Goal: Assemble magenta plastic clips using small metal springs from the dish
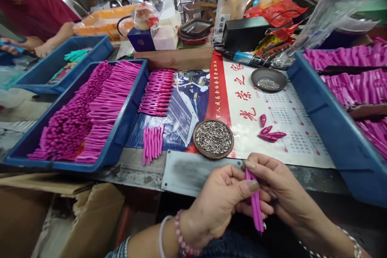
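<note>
Above the table's front edge, my left hand (222, 197) is closed around two slim magenta plastic strips (256, 209) lying side by side, thumb pressed across them. My right hand (278, 181) pinches at their upper end; its fingertips hide what else may be there. A small shiny bit shows near the strips' lower end. Just beyond my hands, a round brown dish (213, 138) holds many small metal pins. Under and beside my left hand lies a grey metal plate (187, 169). A short row of similar magenta strips (153, 141) lies to the left.
A blue tray (104, 165) of magenta strips stands left, another blue tray (320, 129) right. Glossy magenta pieces (155, 92) and several loose ones (269, 134) lie on the calendar sheet (254, 145). A dark dish (256, 80) sits farther back. A co-worker's arm (57, 40) is at far left.
</note>
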`<state>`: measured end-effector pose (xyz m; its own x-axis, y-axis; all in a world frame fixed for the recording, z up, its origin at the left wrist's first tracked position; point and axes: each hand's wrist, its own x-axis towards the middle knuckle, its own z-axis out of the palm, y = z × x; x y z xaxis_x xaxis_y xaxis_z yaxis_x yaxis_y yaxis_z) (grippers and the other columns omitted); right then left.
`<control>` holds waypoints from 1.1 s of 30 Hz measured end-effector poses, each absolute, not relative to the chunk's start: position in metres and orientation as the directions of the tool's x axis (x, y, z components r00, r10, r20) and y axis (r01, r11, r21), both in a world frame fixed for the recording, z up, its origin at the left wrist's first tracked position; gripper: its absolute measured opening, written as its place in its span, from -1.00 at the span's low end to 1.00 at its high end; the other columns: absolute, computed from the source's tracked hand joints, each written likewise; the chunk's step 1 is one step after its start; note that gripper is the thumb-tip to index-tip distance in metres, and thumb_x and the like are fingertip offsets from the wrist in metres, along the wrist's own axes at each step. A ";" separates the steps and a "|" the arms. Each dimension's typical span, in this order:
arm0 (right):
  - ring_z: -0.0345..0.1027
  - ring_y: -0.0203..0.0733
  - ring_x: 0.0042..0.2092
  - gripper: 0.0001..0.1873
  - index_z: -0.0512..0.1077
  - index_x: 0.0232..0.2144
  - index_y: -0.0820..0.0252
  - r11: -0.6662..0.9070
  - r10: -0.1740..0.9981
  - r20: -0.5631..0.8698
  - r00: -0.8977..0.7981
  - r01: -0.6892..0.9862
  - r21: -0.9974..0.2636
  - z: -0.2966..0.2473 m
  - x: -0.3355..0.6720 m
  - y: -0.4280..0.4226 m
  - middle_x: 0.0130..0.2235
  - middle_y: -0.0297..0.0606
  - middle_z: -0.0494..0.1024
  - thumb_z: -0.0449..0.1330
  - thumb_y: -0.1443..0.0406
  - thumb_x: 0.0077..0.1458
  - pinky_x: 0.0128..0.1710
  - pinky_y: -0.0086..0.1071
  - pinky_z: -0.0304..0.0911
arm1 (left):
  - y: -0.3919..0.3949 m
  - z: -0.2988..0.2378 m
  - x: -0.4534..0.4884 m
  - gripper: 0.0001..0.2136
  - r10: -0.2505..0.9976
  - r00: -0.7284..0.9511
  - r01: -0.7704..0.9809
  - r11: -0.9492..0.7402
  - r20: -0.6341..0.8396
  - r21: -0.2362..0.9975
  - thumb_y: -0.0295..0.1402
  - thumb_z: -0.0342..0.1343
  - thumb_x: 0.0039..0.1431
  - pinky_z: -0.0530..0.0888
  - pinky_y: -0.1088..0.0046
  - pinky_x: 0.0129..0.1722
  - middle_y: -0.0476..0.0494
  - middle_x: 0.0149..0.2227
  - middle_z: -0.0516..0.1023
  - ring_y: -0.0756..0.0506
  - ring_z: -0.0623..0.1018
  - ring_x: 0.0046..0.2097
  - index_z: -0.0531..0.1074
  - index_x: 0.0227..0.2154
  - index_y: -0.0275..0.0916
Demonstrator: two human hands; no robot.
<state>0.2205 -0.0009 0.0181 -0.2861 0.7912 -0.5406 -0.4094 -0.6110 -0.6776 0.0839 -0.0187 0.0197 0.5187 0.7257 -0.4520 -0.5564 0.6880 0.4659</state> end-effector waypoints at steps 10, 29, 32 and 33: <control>-0.09 -0.56 -0.76 -0.60 0.36 -0.57 0.22 -0.588 0.806 -0.558 -0.199 -0.376 -0.716 0.013 0.221 -0.001 -0.74 -0.54 0.21 0.49 0.17 -0.13 -0.81 -0.71 -0.08 | -0.010 0.022 0.079 -0.64 0.703 0.533 -0.452 0.707 -0.470 0.544 -0.20 0.35 -0.06 0.53 0.55 -0.56 -0.13 -0.48 0.55 -0.01 0.56 -0.54 0.32 -0.39 -0.30; -0.15 -0.54 -0.78 -0.51 0.25 -0.53 0.16 -0.602 0.798 -0.548 -0.249 -0.344 -0.720 0.018 0.209 -0.009 -0.77 -0.62 0.13 0.43 0.02 -0.07 -0.82 -0.66 -0.09 | -0.020 0.012 0.093 -0.65 0.700 0.451 -0.630 0.689 -0.555 0.358 -0.09 0.00 0.27 0.41 0.60 -0.67 -0.14 -0.56 0.50 0.02 0.47 -0.63 0.42 -0.29 -0.35; 0.01 -0.49 -0.72 -0.49 0.22 -0.53 0.18 -0.515 0.844 -0.461 -0.275 -0.171 -0.840 0.019 0.210 -0.015 -0.74 -0.53 0.21 0.32 -0.05 0.05 -0.73 -0.65 -0.08 | -0.026 0.004 0.092 -0.52 0.716 0.509 -0.604 0.692 -0.477 0.394 0.06 0.05 0.19 0.13 0.66 -0.79 0.03 -0.75 0.28 0.12 0.18 -0.78 0.40 -0.51 -0.34; 0.04 -0.47 -0.70 -0.48 0.21 -0.53 0.18 -0.489 0.845 -0.445 -0.297 -0.091 -0.867 0.020 0.213 -0.013 -0.72 -0.50 0.24 0.28 -0.08 0.07 -0.72 -0.63 -0.07 | -0.027 0.002 0.089 -0.48 0.704 0.555 -0.577 0.710 -0.444 0.403 0.11 0.04 0.17 0.05 0.65 -0.80 0.08 -0.79 0.19 0.14 0.09 -0.79 0.37 -0.57 -0.32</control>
